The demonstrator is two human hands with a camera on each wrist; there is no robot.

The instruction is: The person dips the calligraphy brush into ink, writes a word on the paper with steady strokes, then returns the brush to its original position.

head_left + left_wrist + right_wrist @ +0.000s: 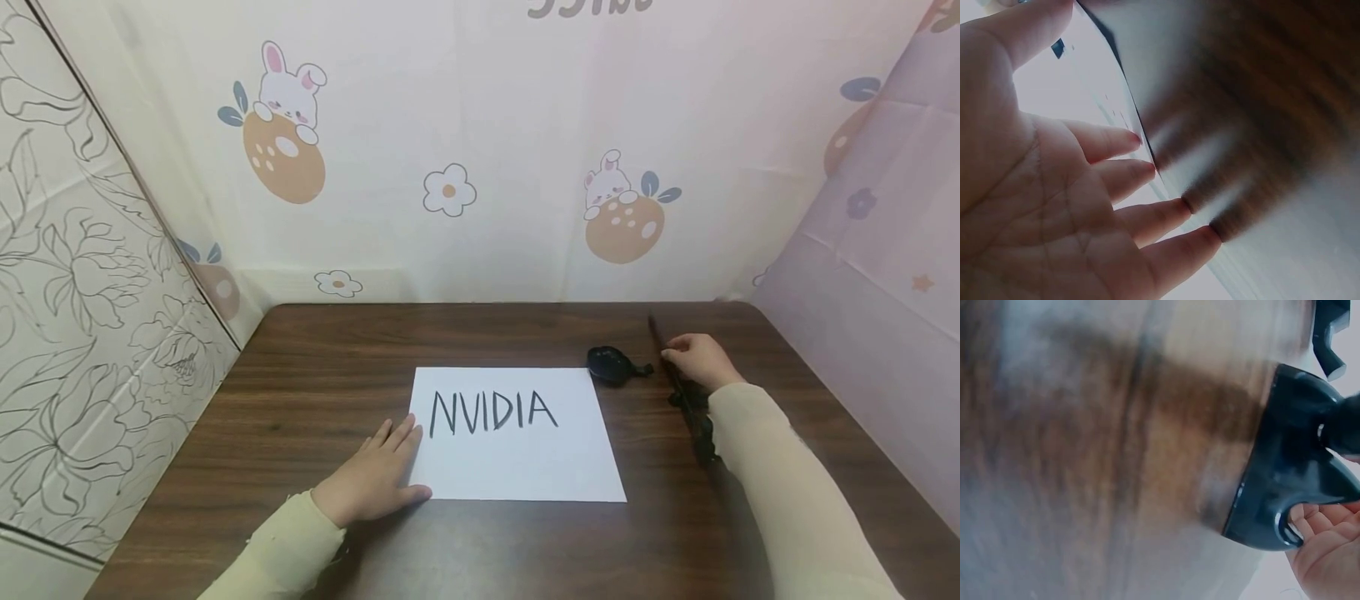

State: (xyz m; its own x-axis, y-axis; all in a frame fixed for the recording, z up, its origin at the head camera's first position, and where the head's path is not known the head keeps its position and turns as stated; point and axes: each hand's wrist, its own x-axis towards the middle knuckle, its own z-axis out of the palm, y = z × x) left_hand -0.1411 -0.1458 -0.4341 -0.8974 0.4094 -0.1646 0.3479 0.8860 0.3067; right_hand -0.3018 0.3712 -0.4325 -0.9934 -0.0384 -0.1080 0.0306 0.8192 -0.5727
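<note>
My left hand (378, 475) lies at the left edge of a white sheet of paper (517, 471), fingers spread and fingertips on the paper's margin. In the left wrist view its fingers (1154, 225) are extended. The sheet bears hand-drawn black letters reading "NVIDIA" (495, 412). At the right, my right hand (701, 360) pinches the dark handle of an ink brush (677, 385) between thumb and fingers. The brush lies along a glossy black brush rest (1272, 469), its thick dark end toward me. The forearm partly hides the rest in the head view.
A black ink dish (611, 367) with a short handle stands by the paper's upper right corner, left of the brush. Everything sits on a dark wood-grain table (337, 367). Patterned cloth (510, 250) hangs behind the table, and more cloth flanks its right side.
</note>
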